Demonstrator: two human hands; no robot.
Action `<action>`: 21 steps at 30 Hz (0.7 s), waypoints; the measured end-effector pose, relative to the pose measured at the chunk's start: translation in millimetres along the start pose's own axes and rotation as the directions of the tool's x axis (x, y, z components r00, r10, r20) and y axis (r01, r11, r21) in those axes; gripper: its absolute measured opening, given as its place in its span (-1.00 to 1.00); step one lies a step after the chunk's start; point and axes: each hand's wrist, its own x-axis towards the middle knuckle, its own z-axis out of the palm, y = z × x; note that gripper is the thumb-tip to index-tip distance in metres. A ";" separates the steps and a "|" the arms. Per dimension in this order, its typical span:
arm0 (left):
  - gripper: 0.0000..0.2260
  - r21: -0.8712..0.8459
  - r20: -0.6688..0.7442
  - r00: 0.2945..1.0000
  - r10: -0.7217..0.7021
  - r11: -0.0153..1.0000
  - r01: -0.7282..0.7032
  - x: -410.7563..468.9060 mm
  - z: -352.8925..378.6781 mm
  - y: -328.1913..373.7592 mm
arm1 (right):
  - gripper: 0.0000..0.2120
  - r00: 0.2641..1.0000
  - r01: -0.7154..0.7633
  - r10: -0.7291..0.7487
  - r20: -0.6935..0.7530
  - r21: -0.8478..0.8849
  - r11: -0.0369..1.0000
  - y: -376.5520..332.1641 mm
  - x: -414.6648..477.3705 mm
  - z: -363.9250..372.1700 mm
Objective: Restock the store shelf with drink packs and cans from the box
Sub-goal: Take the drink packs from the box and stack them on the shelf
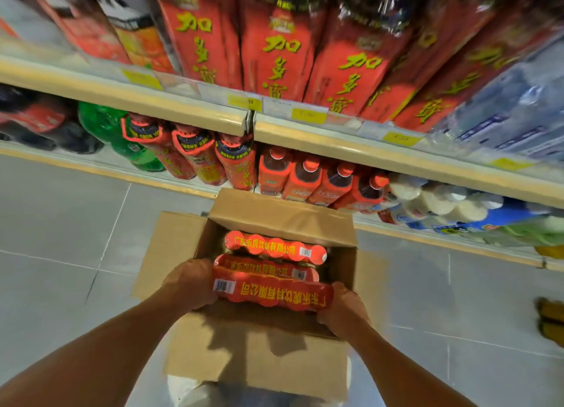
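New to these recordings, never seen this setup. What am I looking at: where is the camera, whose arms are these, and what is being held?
No machine here: a person works with bare hands, and the one picture comes from a wide-angle camera worn on their head, looking forward and down, so the arms enter from the bottom edge. The left hand and right hand grip the two ends of a red shrink-wrapped drink pack at the near side of an open cardboard box. A second pack and a third pack lie inside it. Beyond stands the store shelf, with red-labelled bottles on the lower level and large red wrapped multipacks above.
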 end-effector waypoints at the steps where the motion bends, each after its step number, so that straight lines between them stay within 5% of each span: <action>1: -0.60 -0.015 -0.011 1.000 0.018 1.000 -0.018 -13.1 -15.7 1.2 | -0.60 1.000 0.014 -0.014 0.009 0.023 1.000 -0.9 -11.7 -13.3; 5: -0.65 -0.101 -0.062 0.994 0.089 0.990 -0.095 -70.4 -73.3 7.1 | -0.73 0.997 0.076 -0.077 0.009 0.068 0.995 -11.4 -70.7 -70.5; 11: -0.75 -0.484 -0.320 0.940 0.123 0.831 -0.273 -183.7 -158.8 1.7 | -0.57 0.976 0.191 -0.155 -0.153 0.258 0.947 -28.4 -185.0 -167.3; 14: -0.50 -0.602 -0.467 0.883 0.053 0.712 -0.361 -248.7 -196.0 0.9 | -0.54 0.959 0.261 -0.182 -0.216 0.436 0.861 -36.1 -254.5 -213.1; 21: -0.50 -0.687 -0.629 0.777 -0.020 0.483 -0.544 -385.9 -291.3 -11.6 | -0.52 0.903 0.427 -0.237 -0.359 0.688 0.587 -53.6 -407.9 -290.0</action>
